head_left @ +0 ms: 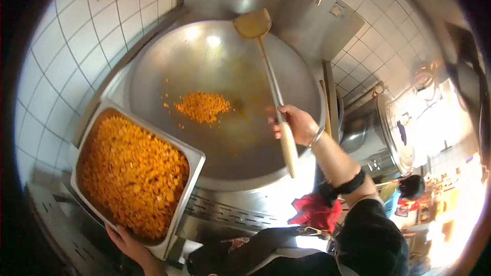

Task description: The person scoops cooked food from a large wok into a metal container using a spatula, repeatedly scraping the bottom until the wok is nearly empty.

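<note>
Gripping ladle [271, 79] with right hand [296, 122] at 3 o'clock, propping tray [158, 132] at 7 with left hand [128, 245]; hold tray level.

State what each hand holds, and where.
The right hand grips the ladle by its wooden handle; the left hand holds the food tray at its near edge.

The wok [215, 66] sat in the middle, with the tiled wall [66, 46] behind it and to its left. A small heap of food [203, 106] lay inside it, left of centre. The ladle [266, 71] ran from the right hand [296, 124] at the wok's right rim to its far edge. The full tray [197, 161] leaned on the near left rim, with the left hand [128, 245] under its near corner. A pot [358, 133] stood right of the wok.
</note>
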